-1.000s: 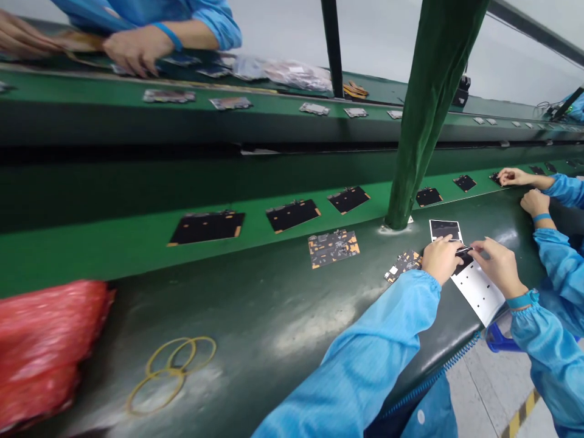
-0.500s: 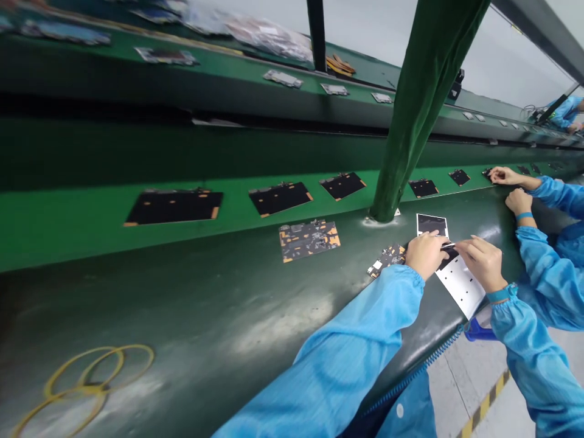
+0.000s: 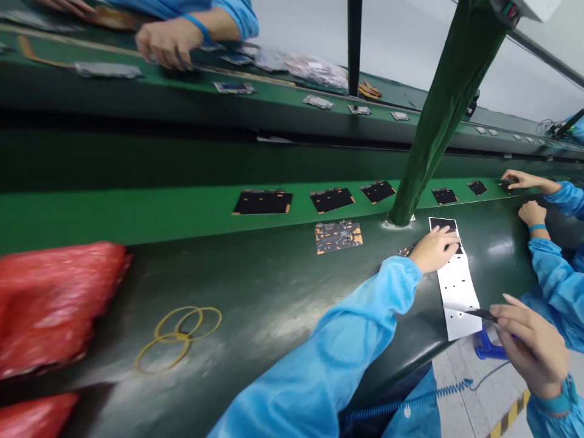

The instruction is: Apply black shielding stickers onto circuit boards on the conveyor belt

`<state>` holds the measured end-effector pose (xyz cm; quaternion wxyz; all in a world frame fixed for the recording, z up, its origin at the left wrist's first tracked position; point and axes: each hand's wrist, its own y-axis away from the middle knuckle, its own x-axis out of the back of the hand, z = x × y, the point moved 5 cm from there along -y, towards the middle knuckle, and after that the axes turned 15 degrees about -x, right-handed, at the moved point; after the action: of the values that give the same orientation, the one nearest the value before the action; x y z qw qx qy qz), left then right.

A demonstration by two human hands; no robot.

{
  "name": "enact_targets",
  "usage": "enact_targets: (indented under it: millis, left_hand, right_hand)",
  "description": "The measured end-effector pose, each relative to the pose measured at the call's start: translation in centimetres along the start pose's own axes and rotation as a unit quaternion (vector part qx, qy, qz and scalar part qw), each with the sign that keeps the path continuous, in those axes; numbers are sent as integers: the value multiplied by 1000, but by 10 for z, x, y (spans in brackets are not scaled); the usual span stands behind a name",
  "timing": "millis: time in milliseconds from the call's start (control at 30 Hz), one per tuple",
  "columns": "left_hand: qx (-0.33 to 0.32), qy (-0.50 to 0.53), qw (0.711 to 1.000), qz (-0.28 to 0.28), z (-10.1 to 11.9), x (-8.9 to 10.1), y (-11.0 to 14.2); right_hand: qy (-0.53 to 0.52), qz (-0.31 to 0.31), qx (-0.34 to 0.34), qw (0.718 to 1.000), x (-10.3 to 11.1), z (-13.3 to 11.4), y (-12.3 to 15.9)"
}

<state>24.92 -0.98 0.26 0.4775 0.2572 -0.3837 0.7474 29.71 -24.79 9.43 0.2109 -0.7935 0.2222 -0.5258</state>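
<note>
Along the near bench edge, right hand: the right hand (image 3: 531, 347) is curled into a pinch, with thumb and fingers closed on a slim black tool (image 3: 479, 313), possibly tweezers, its tip over the lower part of the sheet.
Left hand: the left hand (image 3: 433, 250) lies flat and open on the sheet's far end, pressing it down and gripping nothing.
White sheet: a white perforated sheet (image 3: 456, 298) lies on the dark green bench (image 3: 274, 292), bare with small dark holes along most of its length.
Black patch: a single black patch (image 3: 444, 226) sits at the sheet's far end, just past the left fingers.
Loose boards: a small circuit board (image 3: 404, 250) lies just beside the left hand, mostly hidden, and a larger orange-and-grey circuit board (image 3: 338, 237) lies farther along the bench.
Progress: the sheet appears mostly stripped, with one patch left on it, while five black pieces (image 3: 377, 191) lie in a row on the green conveyor belt (image 3: 137, 219).
Bench side: a red plastic bag (image 3: 50, 298) and yellow rubber bands (image 3: 180, 340) lie to the left.
Beyond: a co-worker's hand (image 3: 524, 179) touches the belt near a green-wrapped post (image 3: 438, 128).
</note>
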Motion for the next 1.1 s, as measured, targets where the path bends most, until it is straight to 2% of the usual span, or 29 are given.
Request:
enact_targets:
  millis: [67, 133, 200, 267, 333, 400, 500, 567, 633, 700, 767, 867, 967, 1100]
  left_hand:
    - [28, -32, 998, 42, 0, 10, 33]
    - [63, -67, 993, 71, -2, 17, 79]
    - [55, -71, 994, 59, 0, 19, 129]
    - [20, -43, 999, 23, 9, 20, 175]
    - [-5, -1, 1000, -13, 24, 25, 213]
    - [-4, 44, 999, -18, 39, 36, 238]
    - [63, 118, 989, 64, 56, 56, 255]
    - [160, 161, 964, 140, 59, 64, 263]
    - [252, 185, 931, 188, 60, 65, 271]
    - [304, 190, 906, 227, 61, 64, 277]
    - [323, 186, 888, 267, 64, 65, 282]
    - [332, 188, 873, 305, 66, 65, 286]
    - [339, 213, 863, 309, 69, 62, 286]
    - [343, 255, 859, 284, 74, 57, 291]
  right_hand:
    - [-35, 62, -114, 991, 3, -1, 4]
    - [-77, 81, -227, 967, -11, 3, 5]
    - [-146, 51, -334, 930, -37, 9, 5]
    - [-230, 11, -417, 879, -68, 8, 7]
    - [-301, -32, -473, 828, -98, 0, 11]
    - [-350, -80, -504, 786, -123, -14, 15]
    - [-386, -127, -517, 754, -149, -37, 20]
    - [-389, -143, -507, 755, -157, -49, 21]
    - [-383, -151, -493, 767, -159, -58, 20]
    - [-366, -143, -482, 784, -157, -63, 18]
    - [-344, -127, -477, 798, -151, -64, 16]
    - [-330, -144, -477, 801, -149, -65, 16]
    - [-312, -163, -479, 804, -151, -69, 16]
    - [-286, -143, -482, 816, -150, -71, 14]
